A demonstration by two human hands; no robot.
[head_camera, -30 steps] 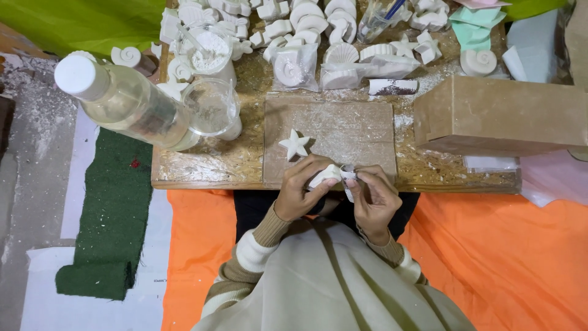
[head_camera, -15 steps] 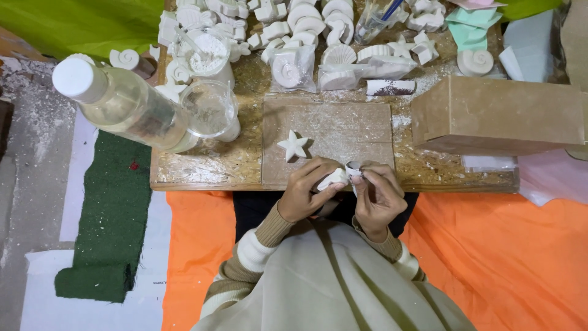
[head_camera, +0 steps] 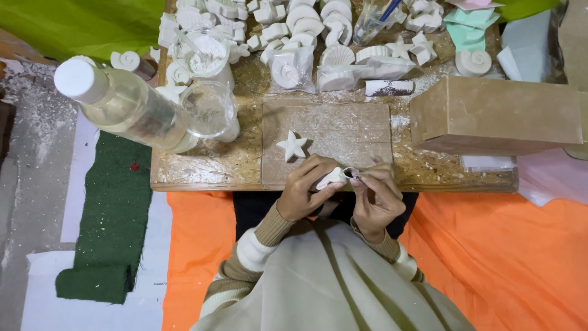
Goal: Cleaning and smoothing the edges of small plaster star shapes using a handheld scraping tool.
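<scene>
Both hands busy at the near edge of the low chipboard worktop (head_camera: 202,165), right over the lap. Left hand (head_camera: 304,195) wrapped around a small white plaster cast piece (head_camera: 331,178), fingers curled under it, thumb on top, so a closed grip on the piece. Right hand (head_camera: 375,197) pinched tight on a small dark-tipped tool (head_camera: 351,174), too tiny to make out properly, tip touching the end of the cast.

Just above the hands, a white plaster starfish (head_camera: 291,146) lying flat on a dusty square wooden board (head_camera: 343,132). To the left, a clear plastic bottle with a white cap (head_camera: 122,104) on its side, next to a clear glass cup (head_camera: 208,110). To the right, a plain brown cardboard box (head_camera: 496,116). Far side of the worktop packed with rows of white plaster shells and shapes (head_camera: 306,37). Orange cloth (head_camera: 502,257) on the floor, rolled strip of green felt (head_camera: 107,227) off to the left.
</scene>
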